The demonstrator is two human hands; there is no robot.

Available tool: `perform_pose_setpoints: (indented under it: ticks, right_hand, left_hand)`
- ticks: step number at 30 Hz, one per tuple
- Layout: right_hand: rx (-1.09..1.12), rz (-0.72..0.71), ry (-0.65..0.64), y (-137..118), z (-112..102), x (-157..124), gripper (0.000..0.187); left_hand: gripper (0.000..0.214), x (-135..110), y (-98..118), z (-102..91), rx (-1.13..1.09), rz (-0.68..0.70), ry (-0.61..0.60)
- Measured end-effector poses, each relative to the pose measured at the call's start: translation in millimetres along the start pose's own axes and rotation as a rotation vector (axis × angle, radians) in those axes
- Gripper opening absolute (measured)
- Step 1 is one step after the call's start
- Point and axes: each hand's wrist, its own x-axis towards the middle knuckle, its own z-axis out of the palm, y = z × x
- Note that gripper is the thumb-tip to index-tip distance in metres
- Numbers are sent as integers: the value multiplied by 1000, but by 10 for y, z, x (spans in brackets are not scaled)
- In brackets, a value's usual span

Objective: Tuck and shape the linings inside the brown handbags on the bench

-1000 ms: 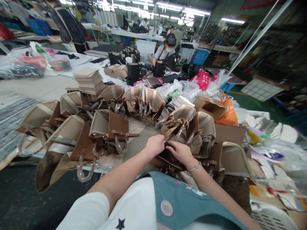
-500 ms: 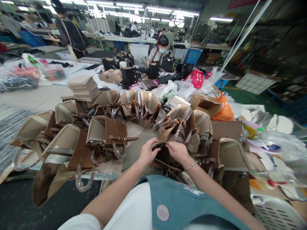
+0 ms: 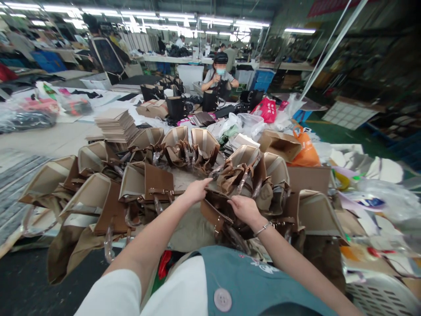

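A brown handbag [image 3: 213, 214] stands right before me with its mouth partly spread and its inside dark. My right hand [image 3: 244, 210] is closed, pinching the near right part of its rim between thumb and fingers. At the left corner of the same rim is my left hand [image 3: 196, 191], its index finger stretched along the far side and the other fingers curled at the edge; the thumb is hidden. Clear-wrapped handles hang at the bag's front. Beside it on the left stands another brown handbag [image 3: 159, 181] with a strap and buckle.
Several brown bags with beige linings ring the work spot, one being a lined bag [image 3: 317, 213] at right. Behind them are a stack of boards [image 3: 115, 125], a cardboard box [image 3: 279, 144] and an orange bag [image 3: 305, 149]. A co-worker [image 3: 219, 77] handles black bags across the table.
My left hand has moved left and up along the rim, away from my right hand. The handbag's mouth has spread wider and its front shows more. The co-worker has raised a black bag.
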Motion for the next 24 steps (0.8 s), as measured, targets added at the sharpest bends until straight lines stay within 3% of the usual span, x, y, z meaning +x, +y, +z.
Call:
perform_pose_setpoints:
  ticks: [3, 8, 11, 20, 24]
  right_hand:
    - [-2, 20, 13, 5, 10, -20, 30]
    - [11, 32, 4, 27, 37, -79, 28]
    - [17, 33, -6, 38, 56, -102, 30]
    - [187, -60, 24, 167, 10, -24, 42]
    - [209, -115, -2, 141, -15, 84, 29]
  left_hand:
    - [65, 117, 85, -57, 56, 66, -30]
    - [54, 63, 309, 204, 84, 175, -73]
    - [41, 20, 312, 308, 85, 184, -72]
    - [39, -1, 281, 288, 56, 250, -55]
    - [33, 3, 289, 287, 77, 237, -56]
